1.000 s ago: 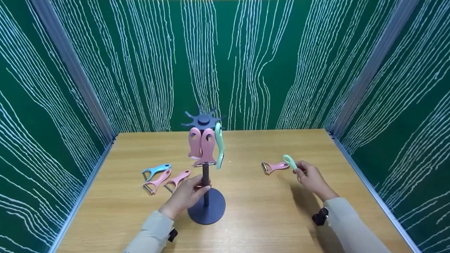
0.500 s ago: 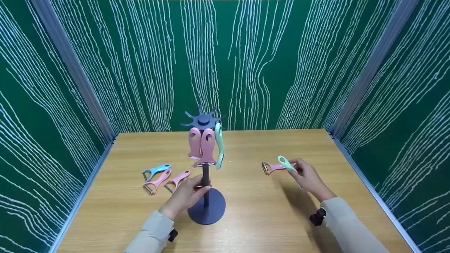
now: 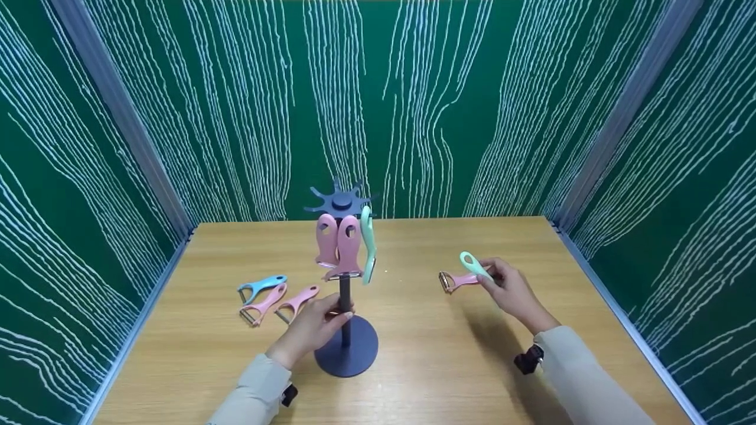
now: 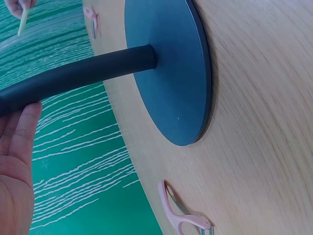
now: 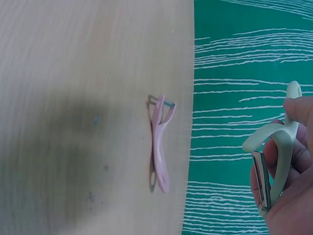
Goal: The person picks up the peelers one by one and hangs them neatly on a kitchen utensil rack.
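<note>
My left hand [image 3: 316,324] grips the post of a dark rotary stand [image 3: 347,354], whose round base rests on the table. From the stand's spoked top hang two pink peelers [image 3: 348,245] and a mint green peeler [image 3: 368,248]. To the right, my right hand [image 3: 512,292] holds another mint green peeler [image 3: 473,265] above the table, its looped handle end pointing up and left. In the right wrist view that peeler's blade [image 5: 262,178] lies near the palm. Just behind it, a pink peeler [image 3: 452,282] lies on the table, its handle partly hidden in the head view.
Left of the stand, a blue peeler [image 3: 260,287] and two pink peelers [image 3: 266,304] lie close together on the wooden table [image 3: 425,366]. Green walls with white lines [image 3: 413,106] enclose the table at the back and both sides.
My right hand has shifted a little left and slightly up, and the mint green peeler in it has turned so its handle leans left. The left hand and stand stay put.
</note>
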The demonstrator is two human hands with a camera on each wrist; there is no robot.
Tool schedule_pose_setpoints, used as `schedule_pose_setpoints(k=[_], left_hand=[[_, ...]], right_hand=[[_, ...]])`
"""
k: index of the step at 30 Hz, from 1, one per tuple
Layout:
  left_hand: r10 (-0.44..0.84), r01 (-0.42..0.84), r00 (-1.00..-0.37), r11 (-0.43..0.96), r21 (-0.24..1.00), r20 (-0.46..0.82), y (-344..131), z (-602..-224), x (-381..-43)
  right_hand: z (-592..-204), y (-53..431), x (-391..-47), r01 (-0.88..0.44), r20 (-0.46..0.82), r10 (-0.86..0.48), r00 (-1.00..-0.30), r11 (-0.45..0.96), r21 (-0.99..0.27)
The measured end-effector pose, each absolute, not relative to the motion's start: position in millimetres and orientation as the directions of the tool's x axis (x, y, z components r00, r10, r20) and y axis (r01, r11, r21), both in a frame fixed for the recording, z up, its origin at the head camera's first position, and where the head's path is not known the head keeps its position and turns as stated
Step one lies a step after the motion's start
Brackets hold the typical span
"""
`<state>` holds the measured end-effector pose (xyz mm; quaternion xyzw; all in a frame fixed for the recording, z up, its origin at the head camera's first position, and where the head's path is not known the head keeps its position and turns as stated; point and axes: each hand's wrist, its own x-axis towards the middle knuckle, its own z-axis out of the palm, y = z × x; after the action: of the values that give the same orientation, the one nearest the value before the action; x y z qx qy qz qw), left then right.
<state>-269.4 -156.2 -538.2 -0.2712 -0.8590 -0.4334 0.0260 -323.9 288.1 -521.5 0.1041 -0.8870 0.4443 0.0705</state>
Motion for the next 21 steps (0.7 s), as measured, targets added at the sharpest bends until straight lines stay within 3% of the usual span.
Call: schedule_pose_setpoints(k=[21], left_hand=[[0.452, 0.515, -0.838, 0.474, 0.714, 0.305, -156, -538, -269]], right_hand=[[-500, 250, -310, -0.386, 0.383, -0.118, -0.916, 0.512, -0.767]])
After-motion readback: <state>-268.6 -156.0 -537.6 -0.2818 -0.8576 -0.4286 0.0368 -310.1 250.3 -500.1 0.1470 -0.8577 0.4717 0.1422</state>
